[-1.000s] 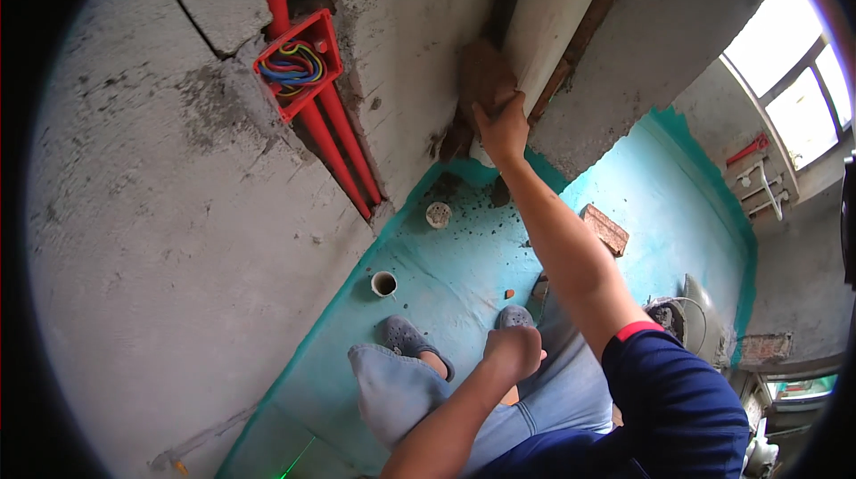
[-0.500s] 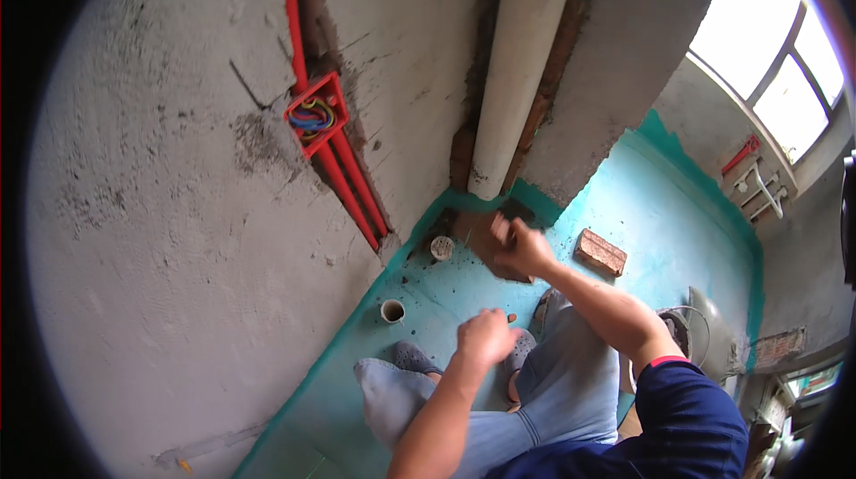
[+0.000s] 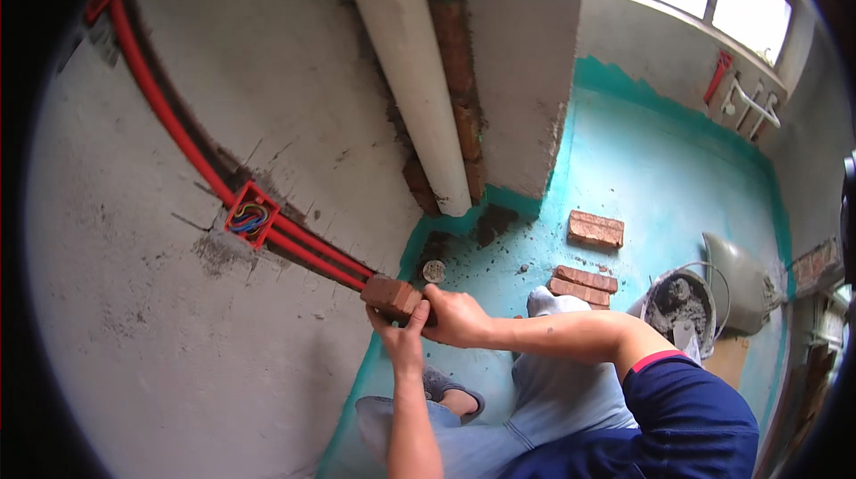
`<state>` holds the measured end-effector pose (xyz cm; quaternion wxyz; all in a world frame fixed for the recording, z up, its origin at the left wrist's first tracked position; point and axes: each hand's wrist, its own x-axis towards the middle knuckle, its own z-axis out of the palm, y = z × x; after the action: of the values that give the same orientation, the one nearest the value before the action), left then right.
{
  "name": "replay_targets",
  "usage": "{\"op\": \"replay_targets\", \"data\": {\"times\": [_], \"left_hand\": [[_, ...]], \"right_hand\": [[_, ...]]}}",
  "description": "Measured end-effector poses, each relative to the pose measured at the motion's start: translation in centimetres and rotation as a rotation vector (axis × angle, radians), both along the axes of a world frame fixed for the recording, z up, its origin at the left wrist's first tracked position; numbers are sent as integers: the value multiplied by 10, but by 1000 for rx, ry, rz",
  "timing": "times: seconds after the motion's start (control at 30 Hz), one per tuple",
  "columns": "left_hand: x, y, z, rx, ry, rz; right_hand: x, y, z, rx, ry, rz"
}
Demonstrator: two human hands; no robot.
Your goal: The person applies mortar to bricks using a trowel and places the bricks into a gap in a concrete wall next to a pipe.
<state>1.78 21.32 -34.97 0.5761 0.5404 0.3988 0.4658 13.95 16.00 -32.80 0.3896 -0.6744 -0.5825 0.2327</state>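
Head view: teal floor (image 3: pixel 660 176), plastered wall (image 3: pixel 178 345)

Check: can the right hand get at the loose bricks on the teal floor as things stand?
Probably not right now. The right hand and the left hand are both clamped on a brick near the wall. The way to the loose bricks looks free, but the hand would first have to let go.

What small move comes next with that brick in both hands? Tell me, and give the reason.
Probably carry the brick across toward the brick column beside the white pipe. Both the left hand and the right hand grip it in the air, close to the red conduits, resting on nothing, while that column is the only brickwork under way.
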Motion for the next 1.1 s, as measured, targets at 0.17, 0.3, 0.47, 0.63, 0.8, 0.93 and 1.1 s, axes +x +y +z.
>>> {"op": "replay_targets", "data": {"times": [0.17,0.3,0.47,0.63,0.8,0.93,1.1], "left_hand": [[-3,2,-8,-216,-162,-28],[-8,5,6,-160,-184,-109],[-27,10,22,-279,-552,-393],[3,-8,51,-280,-785,-567],[-6,-5,30,-300,-474,-159],[-37,-2,28,-446,-305,-196],[-69,3,13,-689,-78,-305]], "right_hand": [[31,-8,-2,-220,46,338],[58,-34,-11,-240,293,377],[67,-65,-14,-395,891,274],[53,-79,-9,-562,1523,407],[35,-81,-29,-451,1474,248],[21,-71,-36,-315,1208,141],[18,-63,-32,-537,1090,87]]}}
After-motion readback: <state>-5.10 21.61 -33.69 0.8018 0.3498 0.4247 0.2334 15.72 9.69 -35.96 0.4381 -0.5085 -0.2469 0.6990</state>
